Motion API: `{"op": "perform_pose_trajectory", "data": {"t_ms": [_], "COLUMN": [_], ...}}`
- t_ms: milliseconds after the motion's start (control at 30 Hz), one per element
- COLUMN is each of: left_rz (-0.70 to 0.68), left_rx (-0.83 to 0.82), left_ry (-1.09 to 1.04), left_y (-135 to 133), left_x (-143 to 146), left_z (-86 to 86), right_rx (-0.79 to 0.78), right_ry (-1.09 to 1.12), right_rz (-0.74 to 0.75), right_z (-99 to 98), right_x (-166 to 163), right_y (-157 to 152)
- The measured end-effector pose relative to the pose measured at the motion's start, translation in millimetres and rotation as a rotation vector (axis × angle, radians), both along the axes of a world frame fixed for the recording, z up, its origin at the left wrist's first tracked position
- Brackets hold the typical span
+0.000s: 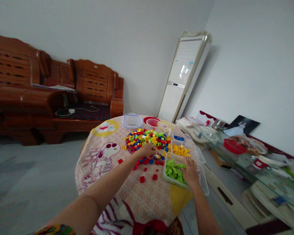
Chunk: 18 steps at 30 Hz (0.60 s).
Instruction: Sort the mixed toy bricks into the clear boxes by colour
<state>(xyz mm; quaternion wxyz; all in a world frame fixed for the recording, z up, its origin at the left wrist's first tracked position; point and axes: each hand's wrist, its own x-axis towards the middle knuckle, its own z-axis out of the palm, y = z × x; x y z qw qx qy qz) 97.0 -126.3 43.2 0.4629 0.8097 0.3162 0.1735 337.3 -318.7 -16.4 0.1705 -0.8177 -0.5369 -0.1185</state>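
My left hand (148, 149) reaches into a mixed pile of toy building bricks (147, 138) in red, yellow, blue and green. Its fingers are curled together at the near side of the pile; what they hold, if anything, is too small to make out. My right hand (191, 171) lies with fingers apart over the right edge of a clear plastic box (164, 174) of light green bricks (173, 170). Behind that box, yellow bricks (180, 150) fill a second clear container, and blue bricks (179, 138) lie in a third. Several loose red bricks (142, 179) are scattered on the near side.
A patterned cloth (127, 192) covers the round table. At its far side lie a blue-rimmed clear lid (132, 121) and a red round dish (151, 121). A cluttered glass-topped stand (237, 166) is to the right, a wooden sofa (93, 81) to the back left.
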Motion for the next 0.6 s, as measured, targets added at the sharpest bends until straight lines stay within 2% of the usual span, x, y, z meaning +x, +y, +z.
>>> {"op": "perform_pose_trajectory", "data": {"t_ms": [100,167,267,333,433,600], "left_rz": [0.064,0.216,0.285,0.305,0.332,0.435], "left_rx": [0.089,0.166,0.208,0.236,0.281,0.297], "left_ry": [-0.089,-0.181,-0.245,-0.258,-0.246,-0.165], "left_y": [9,19,33,36,31,17], "left_x": [25,48,75,80,66,15], "left_z": [17.7,36.6,62.5,69.1,56.8,3.5], "right_rx": [0.005,0.004,-0.002,0.002,0.027,0.034], "right_ry": [0.001,-0.005,-0.028,-0.038,-0.033,-0.011], "right_rz": [-0.002,0.001,0.002,-0.001,-0.003,0.02], "right_z": [-0.7,-1.4,-2.1,-2.5,-3.2,-1.8], "right_x": [1,2,2,2,1,1], "right_y": [1,1,1,1,1,1]}}
